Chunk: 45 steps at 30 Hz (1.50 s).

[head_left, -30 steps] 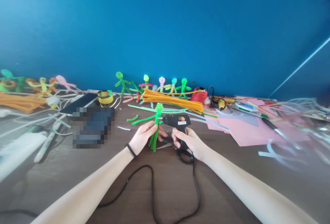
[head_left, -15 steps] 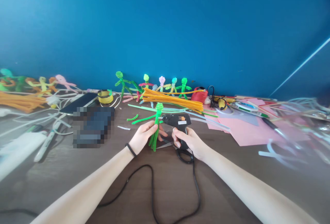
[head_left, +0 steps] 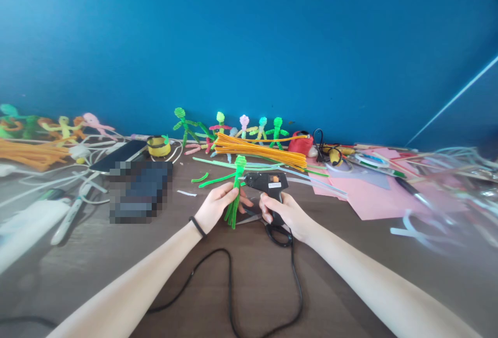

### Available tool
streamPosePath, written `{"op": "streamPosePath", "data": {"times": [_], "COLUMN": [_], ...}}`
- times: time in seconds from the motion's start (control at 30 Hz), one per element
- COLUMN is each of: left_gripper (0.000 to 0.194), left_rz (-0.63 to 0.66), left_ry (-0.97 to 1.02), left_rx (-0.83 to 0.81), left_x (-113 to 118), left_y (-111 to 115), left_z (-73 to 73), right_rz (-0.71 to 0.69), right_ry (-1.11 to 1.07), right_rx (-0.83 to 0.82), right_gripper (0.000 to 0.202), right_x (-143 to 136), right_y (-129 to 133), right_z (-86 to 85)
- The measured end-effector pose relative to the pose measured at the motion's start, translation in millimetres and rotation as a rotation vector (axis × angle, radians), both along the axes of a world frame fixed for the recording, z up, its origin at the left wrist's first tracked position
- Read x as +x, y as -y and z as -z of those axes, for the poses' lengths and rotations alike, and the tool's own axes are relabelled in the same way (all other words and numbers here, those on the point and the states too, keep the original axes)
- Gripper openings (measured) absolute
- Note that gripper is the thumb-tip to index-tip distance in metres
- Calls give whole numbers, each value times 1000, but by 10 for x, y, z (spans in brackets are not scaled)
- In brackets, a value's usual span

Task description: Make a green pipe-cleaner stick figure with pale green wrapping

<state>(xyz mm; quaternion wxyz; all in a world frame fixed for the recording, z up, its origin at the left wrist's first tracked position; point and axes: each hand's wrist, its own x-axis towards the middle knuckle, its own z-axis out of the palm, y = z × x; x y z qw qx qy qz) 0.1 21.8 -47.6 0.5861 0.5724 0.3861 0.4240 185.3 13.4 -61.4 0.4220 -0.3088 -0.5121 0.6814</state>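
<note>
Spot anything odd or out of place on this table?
Yes: black-handled scissors lie awkwardly, partly beneath the right hand holding a glue gun. At left, pixel blocks obscure a dark object. No spill shows.

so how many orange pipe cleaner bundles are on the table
2: the middle bundle lies just beyond the glue gun; the left bundle reaches the picture's left edge. Others may be hidden.

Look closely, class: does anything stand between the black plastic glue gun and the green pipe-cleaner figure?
Nothing visible does: the black plastic glue gun in the right hand has its nozzle right at the green pipe-cleaner figure in the left hand.
</note>
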Motion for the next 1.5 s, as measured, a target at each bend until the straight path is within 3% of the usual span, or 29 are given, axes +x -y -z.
{"op": "streamPosePath", "data": {"times": [1.5], "left_gripper": [22], "left_rz": [-31], "left_ry": [22], "left_rx": [6], "left_x": [12], "left_y": [17], "left_z": [-35], "right_rz": [51], "right_ry": [39], "right_rx": [-29], "right_gripper": [29], "right_x": [-10], "right_y": [7], "right_z": [-24]}}
